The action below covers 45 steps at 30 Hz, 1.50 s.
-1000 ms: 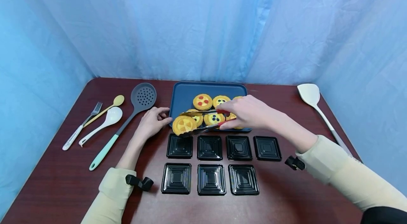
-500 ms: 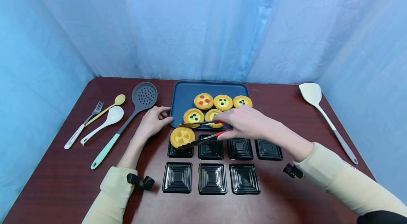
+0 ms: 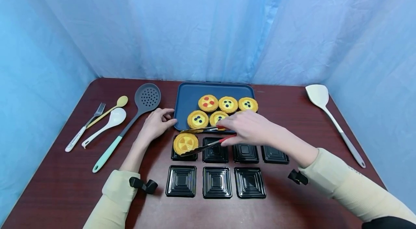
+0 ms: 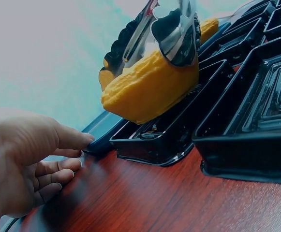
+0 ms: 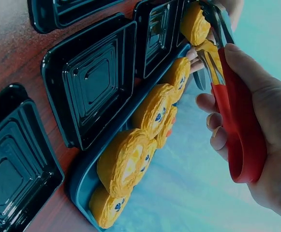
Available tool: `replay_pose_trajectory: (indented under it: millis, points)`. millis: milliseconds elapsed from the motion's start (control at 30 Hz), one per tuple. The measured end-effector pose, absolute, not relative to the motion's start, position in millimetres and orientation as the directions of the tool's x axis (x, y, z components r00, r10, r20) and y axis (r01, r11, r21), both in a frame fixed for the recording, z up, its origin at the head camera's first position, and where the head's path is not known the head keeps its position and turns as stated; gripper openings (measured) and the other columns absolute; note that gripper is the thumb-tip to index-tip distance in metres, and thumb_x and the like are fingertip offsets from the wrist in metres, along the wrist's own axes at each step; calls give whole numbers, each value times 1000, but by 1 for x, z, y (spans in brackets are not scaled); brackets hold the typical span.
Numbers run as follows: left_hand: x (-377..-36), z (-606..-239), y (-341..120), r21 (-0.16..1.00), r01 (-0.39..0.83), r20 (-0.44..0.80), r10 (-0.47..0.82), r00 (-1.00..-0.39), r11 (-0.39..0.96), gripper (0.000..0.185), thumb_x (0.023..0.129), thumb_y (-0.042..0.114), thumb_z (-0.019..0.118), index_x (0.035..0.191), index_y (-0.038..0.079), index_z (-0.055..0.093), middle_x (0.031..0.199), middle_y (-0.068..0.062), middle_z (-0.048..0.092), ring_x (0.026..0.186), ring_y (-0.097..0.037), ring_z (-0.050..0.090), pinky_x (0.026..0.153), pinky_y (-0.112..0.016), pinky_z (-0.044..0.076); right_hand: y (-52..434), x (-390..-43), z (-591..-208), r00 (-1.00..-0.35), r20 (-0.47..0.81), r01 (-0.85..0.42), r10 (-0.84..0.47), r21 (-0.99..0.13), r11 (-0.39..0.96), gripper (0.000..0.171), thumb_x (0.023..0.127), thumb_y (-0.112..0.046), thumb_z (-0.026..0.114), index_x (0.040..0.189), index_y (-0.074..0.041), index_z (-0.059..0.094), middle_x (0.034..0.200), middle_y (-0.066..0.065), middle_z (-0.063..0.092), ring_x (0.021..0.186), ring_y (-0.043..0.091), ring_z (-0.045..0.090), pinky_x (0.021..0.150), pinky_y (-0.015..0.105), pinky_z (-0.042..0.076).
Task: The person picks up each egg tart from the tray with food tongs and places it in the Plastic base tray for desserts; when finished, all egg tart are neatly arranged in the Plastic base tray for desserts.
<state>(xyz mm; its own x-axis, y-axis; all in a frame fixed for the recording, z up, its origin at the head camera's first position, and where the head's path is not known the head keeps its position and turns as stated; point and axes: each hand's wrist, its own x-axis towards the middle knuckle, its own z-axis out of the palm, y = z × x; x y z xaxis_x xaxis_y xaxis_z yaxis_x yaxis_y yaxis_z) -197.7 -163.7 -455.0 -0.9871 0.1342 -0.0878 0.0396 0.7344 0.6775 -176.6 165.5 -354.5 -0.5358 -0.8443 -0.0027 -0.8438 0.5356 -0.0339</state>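
In the head view, my right hand point(image 3: 245, 126) grips red-handled metal tongs point(image 3: 208, 146). An egg tart point(image 3: 185, 144) with orange wedges on top sits between the tong tips. It is at the far-left black square plastic tray point(image 3: 175, 156), and the left wrist view shows the tart point(image 4: 150, 92) tilted, its underside at that small tray's rim. My left hand point(image 3: 157, 124) holds the left edge of the blue baking tray point(image 3: 183, 102), thumb tip at its rim. More tarts point(image 3: 208, 103) stand on the blue tray, some topped with blueberries, one with red pieces; my right hand partly hides them.
Several black square trays point(image 3: 217, 182) stand in two rows before the blue tray. On the left lie a fork point(image 3: 79, 135), a yellow spoon point(image 3: 121, 101), a white ladle point(image 3: 115, 117) and a grey slotted skimmer point(image 3: 147, 97). A white spatula point(image 3: 316, 96) lies far right.
My right hand has brought the tart in the tongs from over the blue tray's front edge nearer to me, down to the far-left black tray. My left hand has stayed at the blue tray's edge.
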Motion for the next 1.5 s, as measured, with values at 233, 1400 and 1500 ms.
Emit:
replay_pose_trajectory:
  millis: [233,1400,1500]
  points:
    - [-198,-457,-165,672,47,-82,137,-987,739,48,100,30,67,144,10,60,117,-12,63,98,-26,57,91,-46,42,164,-174,-356,-523,-5,-852,-852,-22,523,54,90,-57,72,128,-18,70,89,-7,74,69,6,62,57,23,43]
    - [-198,-455,-164,670,44,-89,139,-986,741,49,101,30,66,145,10,59,117,-13,62,99,-26,57,91,-46,42,162,-172,-360,-536,-2,-844,-844,-18,536,58,90,-57,72,131,-16,70,99,-4,78,68,7,64,52,20,36]
    - [-198,-455,-164,669,42,-90,138,-986,742,49,101,30,66,145,10,59,117,-13,62,99,-26,57,91,-46,42,162,-172,-360,-538,-1,-843,-843,-17,538,58,90,-57,73,131,-16,70,97,-4,77,67,6,62,52,20,35]
